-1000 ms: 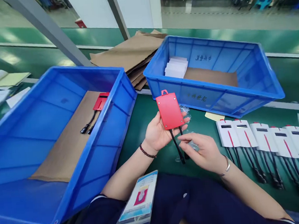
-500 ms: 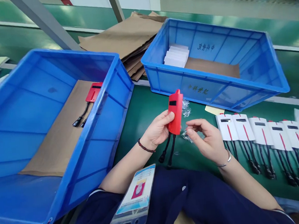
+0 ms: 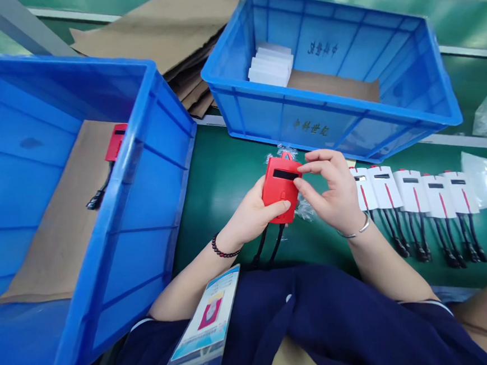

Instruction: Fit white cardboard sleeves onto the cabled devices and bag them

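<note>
My left hand [image 3: 252, 213] grips a red flat device [image 3: 280, 188] with a dark window slot on its face and two black cables hanging below it. My right hand [image 3: 328, 190] pinches the device's right upper edge with thumb and fingertips. Crumpled clear plastic film [image 3: 302, 209] lies on the green table just behind the device. A row of several white devices [image 3: 412, 189] with red stripes and black cables lies to the right of my right hand.
A large blue crate [image 3: 141, 173] at left holds brown card and one red device [image 3: 116, 143]. A second blue crate [image 3: 331, 116] behind holds stacked white pieces [image 3: 271, 65]. Brown cardboard sheets [image 3: 164, 31] lie at the back. An ID badge [image 3: 202, 332] hangs at my chest.
The red device turned from edge-on to face-on, window side toward me. My right hand came up from below and took hold of its right edge. The view tilted down.
</note>
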Available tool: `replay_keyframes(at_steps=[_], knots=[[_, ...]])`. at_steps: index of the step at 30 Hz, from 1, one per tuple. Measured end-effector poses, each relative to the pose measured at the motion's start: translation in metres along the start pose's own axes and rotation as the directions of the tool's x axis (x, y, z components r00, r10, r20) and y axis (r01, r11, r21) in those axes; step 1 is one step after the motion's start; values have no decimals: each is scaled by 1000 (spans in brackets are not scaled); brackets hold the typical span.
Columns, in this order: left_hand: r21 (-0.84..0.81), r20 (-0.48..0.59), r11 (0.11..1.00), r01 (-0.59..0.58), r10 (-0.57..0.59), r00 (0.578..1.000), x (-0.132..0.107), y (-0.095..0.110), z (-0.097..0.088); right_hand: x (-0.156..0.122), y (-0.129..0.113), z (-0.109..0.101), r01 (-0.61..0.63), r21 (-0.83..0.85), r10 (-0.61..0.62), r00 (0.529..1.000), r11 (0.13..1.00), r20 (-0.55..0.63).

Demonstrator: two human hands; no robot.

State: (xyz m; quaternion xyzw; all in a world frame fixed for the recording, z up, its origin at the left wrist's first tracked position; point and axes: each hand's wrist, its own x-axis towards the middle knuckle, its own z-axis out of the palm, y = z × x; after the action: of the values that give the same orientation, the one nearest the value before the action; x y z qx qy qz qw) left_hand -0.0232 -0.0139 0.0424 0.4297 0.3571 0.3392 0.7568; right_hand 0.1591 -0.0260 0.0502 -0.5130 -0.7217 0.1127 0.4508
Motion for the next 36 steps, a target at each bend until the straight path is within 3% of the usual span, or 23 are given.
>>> replay_keyframes(at_steps=[4,11,16,21,30,36], knots=[[43,36,998,55,-57,998,1,-2,6,10,2,-2,30,-19,-28,995,999,91],[259,-12,963,68,-68,998,6,-4,13,13,7,-3,-112,117,87,976,987,198],[501,-41,865,37,-19,999,7,-4,18,12,13,-8,-229,228,173,955,946,240],[674,-43,738,10,26,999,6,-4,27,8,21,-12,-237,266,179,958,934,224],[706,-57,702,90,-70,996,8,-12,35,-4,29,-19,-252,312,204,963,916,178],[716,-26,694,78,-85,996,12,-18,37,-10,37,-23,-275,332,230,958,902,171]])
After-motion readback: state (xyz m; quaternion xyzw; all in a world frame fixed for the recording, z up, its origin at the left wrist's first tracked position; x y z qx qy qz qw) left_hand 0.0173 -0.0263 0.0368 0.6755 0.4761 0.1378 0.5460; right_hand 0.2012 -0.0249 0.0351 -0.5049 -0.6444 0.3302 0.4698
